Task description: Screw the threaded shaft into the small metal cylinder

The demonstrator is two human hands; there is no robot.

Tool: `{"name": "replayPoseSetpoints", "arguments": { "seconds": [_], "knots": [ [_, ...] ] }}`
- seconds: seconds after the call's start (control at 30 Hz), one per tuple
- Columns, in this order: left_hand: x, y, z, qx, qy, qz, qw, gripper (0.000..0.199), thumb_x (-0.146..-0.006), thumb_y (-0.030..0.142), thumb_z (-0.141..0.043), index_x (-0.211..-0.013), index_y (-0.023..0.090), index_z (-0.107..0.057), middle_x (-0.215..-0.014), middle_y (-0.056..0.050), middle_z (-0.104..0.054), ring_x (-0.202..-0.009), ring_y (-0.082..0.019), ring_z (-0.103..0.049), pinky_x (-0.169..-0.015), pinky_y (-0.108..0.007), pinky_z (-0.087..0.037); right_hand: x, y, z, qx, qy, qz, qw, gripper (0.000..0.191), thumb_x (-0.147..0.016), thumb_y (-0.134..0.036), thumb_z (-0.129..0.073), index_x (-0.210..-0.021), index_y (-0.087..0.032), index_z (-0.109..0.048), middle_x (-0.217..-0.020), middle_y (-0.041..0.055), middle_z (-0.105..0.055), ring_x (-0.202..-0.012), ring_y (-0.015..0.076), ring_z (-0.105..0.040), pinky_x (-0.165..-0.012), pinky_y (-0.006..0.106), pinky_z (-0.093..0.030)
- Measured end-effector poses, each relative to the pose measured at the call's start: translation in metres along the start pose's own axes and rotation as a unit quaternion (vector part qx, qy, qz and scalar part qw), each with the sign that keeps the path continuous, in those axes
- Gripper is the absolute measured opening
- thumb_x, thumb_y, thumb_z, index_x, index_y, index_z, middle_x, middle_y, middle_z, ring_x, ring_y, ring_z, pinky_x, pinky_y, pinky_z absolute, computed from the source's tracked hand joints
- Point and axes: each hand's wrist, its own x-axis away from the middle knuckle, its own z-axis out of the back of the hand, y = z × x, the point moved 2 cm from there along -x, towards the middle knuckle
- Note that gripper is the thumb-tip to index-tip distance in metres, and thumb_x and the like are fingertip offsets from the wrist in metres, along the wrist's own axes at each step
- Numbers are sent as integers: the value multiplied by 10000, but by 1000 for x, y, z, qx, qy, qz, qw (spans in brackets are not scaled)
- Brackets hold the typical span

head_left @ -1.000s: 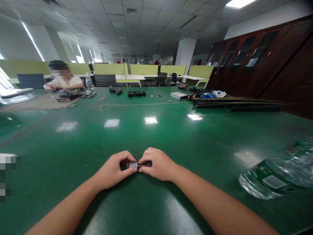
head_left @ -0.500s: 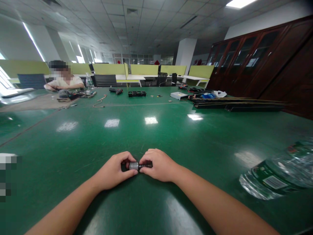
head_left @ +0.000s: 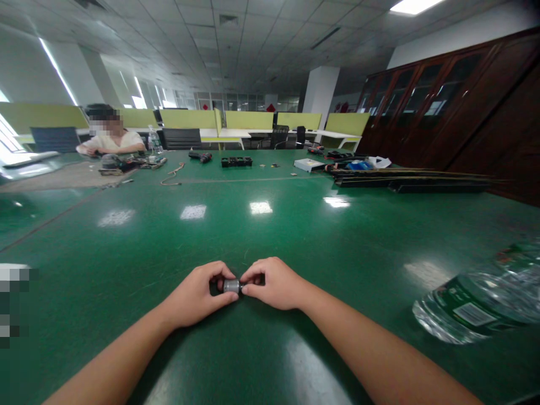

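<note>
Cylinder (head_left: 232, 286) gripped by left hand (head_left: 196, 295) meets dark shaft (head_left: 242, 286) pinched in right hand (head_left: 276, 284).

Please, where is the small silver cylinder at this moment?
In the head view, the silver cylinder is below and slightly left of the centre, held in the left hand, with the right hand close by its right end.

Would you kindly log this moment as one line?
left hand: holding silver metallic cylinder; right hand: at cylinder's right end; surface: glossy green tabletop
</note>
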Motion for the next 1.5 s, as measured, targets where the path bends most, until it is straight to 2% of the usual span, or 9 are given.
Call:
{"name": "replayPoseSetpoints", "arguments": {
  "seconds": [0.13,0.27,0.5,0.83,1.5],
  "knots": [
    [-1,-1,0,3,1,-1,1000,162,-810,318,-646,-892,180,-623,-807,-2,-618,-744,-163,-572,-683,-259,-435,0,-4,1,45,4,-6,999,187,-811,-259,-662,-958,-213,-766,-857,35,-717,-764,138,-621,-685,250,-421],
    [-1,-2,0,2,1,-1,1000,169,-805,319,-650,-898,181,-622,-812,-4,-619,-748,-165,-577,-684,-259,-439,1,-5,0,66,7,-1,998,159,-792,-265,-693,-925,-215,-764,-813,26,-694,-752,136,-601,-670,244,-407],
    [-1,-1,-1,4,4,0,1000,154,-799,305,-651,-889,183,-621,-810,-3,-617,-753,-166,-576,-688,-260,-440,2,-2,-1,61,24,13,998,163,-722,-231,-733,-881,-195,-723,-788,8,-647,-724,125,-567,-653,228,-405],
    [0,-3,0,8,-2,-1,1000,170,-799,321,-656,-894,183,-622,-813,-4,-617,-754,-166,-572,-689,-259,-439,0,-1,-2,34,22,13,999,133,-741,-221,-706,-866,-189,-739,-771,12,-665,-682,113,-572,-628,220,-411],
    [-1,-4,-1,4,-1,3,1000,179,-801,330,-656,-902,186,-621,-813,-4,-618,-754,-171,-575,-688,-260,-435,3,1,8,61,0,21,998,136,-709,-193,-714,-843,-180,-732,-742,5,-635,-665,112,-546,-609,219,-397]
  ]
}}
